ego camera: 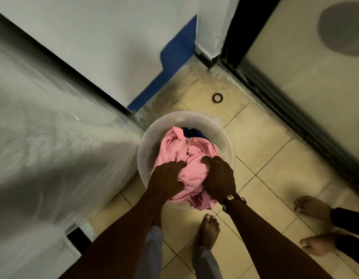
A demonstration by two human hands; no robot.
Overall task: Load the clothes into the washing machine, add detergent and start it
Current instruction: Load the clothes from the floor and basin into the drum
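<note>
Two bare forearms reaching down, left hand [166, 178] and right hand [219, 178] both clenched on bunched pink cloth [191, 156]. Cloth heaped in a translucent round bucket [228, 141] on the tiled floor [265, 158], dark blue fabric [191, 132] beneath, just beside a plastic-wrapped appliance [53, 137]. Small black ring [217, 97] beyond; another person's bare feet [311, 206] at right.

Beyond my own bare foot [207, 230] on the beige tiled floor [261, 158], I see a black ring [217, 97] lying near the corner, a blue-painted wall strip [164, 75], and another person's two bare feet [311, 208] at right.
</note>
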